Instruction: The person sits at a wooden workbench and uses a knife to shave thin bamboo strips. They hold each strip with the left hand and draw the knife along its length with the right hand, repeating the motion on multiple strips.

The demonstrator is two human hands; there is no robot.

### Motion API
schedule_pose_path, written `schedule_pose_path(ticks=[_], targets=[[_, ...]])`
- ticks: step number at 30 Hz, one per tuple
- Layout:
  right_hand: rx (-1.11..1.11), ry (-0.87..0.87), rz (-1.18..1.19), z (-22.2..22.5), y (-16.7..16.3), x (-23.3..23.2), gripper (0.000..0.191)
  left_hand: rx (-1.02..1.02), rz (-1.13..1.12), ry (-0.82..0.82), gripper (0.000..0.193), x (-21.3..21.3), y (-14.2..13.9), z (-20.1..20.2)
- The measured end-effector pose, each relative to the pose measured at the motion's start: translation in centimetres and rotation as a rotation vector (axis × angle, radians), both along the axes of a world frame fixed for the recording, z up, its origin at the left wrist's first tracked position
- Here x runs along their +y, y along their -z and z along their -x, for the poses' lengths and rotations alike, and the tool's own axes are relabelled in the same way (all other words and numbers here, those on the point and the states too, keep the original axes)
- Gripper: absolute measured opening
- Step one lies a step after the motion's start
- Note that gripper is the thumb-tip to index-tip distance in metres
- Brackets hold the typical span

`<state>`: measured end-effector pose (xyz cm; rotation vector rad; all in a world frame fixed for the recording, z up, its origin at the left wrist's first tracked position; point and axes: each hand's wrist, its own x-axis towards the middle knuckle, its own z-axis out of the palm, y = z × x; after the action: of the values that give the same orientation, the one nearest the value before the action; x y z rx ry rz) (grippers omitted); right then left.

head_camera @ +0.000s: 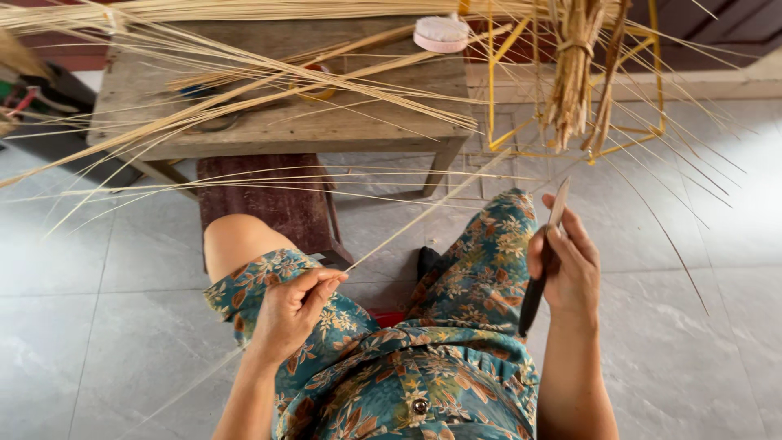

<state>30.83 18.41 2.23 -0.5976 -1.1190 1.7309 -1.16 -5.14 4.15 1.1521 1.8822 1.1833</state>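
My left hand (292, 308) rests over my left thigh and pinches a long thin bamboo strip (423, 213) that runs up and to the right, toward the yellow frame. My right hand (566, 265) is raised above my right knee and grips a knife (544, 261) with a black handle, its pale blade pointing upward. The strip's far end passes left of the blade; the two are apart. I am seated in a teal floral garment (423, 358).
A worn wooden table (326, 122) stands ahead, strewn with many long bamboo strips (244, 90), a pink round tin (441, 34) and a tape roll (314, 80). A yellow metal frame (570, 122) holds a tied bundle of strips (574, 73). Grey tile floor (122, 269) lies around.
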Motion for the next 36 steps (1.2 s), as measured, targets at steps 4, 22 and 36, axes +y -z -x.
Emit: schedule_pose_path(ticks=[4, 22, 36], targets=[[-0.206, -0.252, 0.042, 2.8, -0.4, -3.4, 0.057, 0.025, 0.085, 0.053, 0.017, 0.9, 0.4, -0.9], [-0.069, -0.100, 0.088, 3.2, 4.2, -1.1, 0.038, 0.163, -0.171, 0.124, 0.015, 0.2, 0.8, 0.2], [-0.317, -0.289, 0.058, 5.0, 2.3, -3.5, 0.057, 0.131, -0.058, 0.114, 0.016, 1.4, 1.1, 0.2]])
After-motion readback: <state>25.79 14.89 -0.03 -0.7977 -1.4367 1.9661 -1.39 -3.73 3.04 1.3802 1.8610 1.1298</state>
